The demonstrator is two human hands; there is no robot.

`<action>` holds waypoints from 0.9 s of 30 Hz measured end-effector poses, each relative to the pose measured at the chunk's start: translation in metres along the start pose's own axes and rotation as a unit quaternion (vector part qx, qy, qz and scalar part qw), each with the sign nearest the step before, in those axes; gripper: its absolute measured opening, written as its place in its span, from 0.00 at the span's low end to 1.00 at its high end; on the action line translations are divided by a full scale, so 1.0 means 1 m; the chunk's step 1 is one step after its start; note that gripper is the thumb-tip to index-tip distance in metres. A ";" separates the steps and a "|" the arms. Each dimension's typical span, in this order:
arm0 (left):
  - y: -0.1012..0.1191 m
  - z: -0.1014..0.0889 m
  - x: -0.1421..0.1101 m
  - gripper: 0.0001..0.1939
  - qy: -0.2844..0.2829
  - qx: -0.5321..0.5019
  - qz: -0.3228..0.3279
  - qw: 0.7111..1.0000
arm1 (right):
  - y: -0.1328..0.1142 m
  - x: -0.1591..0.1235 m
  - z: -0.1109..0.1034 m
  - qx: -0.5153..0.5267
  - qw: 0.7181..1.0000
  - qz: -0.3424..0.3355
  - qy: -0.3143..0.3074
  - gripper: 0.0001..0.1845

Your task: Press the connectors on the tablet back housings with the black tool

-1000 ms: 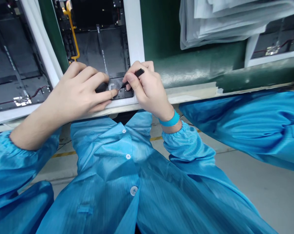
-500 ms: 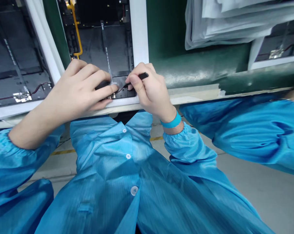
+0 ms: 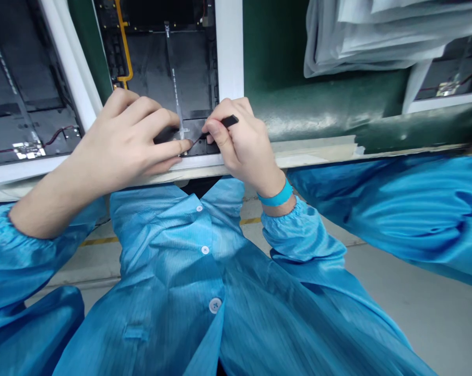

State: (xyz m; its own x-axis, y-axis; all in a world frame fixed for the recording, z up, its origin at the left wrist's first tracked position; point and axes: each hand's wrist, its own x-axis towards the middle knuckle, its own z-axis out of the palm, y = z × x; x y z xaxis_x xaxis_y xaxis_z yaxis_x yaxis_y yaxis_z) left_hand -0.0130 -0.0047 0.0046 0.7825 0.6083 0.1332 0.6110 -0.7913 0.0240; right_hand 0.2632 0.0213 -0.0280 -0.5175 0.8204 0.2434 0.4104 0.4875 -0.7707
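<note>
Device [image 3: 195, 62] w/ L hand [image 3: 132, 137] spread at its btm end, R hand [image 3: 242, 137] pinching blk tool [image 3: 230, 121].

Green bench top [image 3: 275, 62], pale tape [image 3: 318, 149] along edge; grey floor [image 3: 416, 303], yellow stripe [image 3: 98, 241]

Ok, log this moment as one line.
left hand: at near end of device | right hand: gripping black tool, angled toward left hand | device: uncovered, orange strip along left side
</note>
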 end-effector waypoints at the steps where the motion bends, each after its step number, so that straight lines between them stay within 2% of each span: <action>1: 0.001 0.000 0.000 0.17 0.004 0.004 -0.003 1.000 | -0.001 0.000 0.000 -0.002 1.000 -0.004 -0.001 0.28; 6: -0.001 -0.002 0.001 0.18 -0.007 -0.034 0.004 0.999 | 0.005 0.000 0.001 0.033 0.999 0.036 -0.015 0.27; 12: 0.001 -0.006 0.004 0.18 -0.040 -0.093 -0.035 0.994 | 0.017 0.002 0.005 0.079 0.996 0.045 -0.022 0.28; 18: 0.000 -0.005 0.001 0.19 -0.030 -0.042 -0.015 0.999 | 0.005 0.002 0.001 0.047 0.998 0.030 -0.002 0.29; 22: 0.001 -0.004 0.002 0.18 -0.022 -0.055 -0.019 0.998 | -0.003 0.001 -0.002 0.031 0.999 0.028 -0.003 0.26; 27: 0.001 -0.007 0.005 0.17 -0.037 -0.088 -0.026 0.995 | 0.004 0.000 0.000 0.063 0.995 0.066 0.050 0.27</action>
State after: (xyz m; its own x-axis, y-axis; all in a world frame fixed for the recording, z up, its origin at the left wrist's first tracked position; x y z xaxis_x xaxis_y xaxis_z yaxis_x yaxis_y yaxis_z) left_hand -0.0088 -0.0029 0.0124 0.7617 0.6458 0.0533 0.6250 -0.7539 0.2027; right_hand 0.2649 0.0236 -0.0306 -0.3857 0.9032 0.1883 0.3685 0.3379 -0.8661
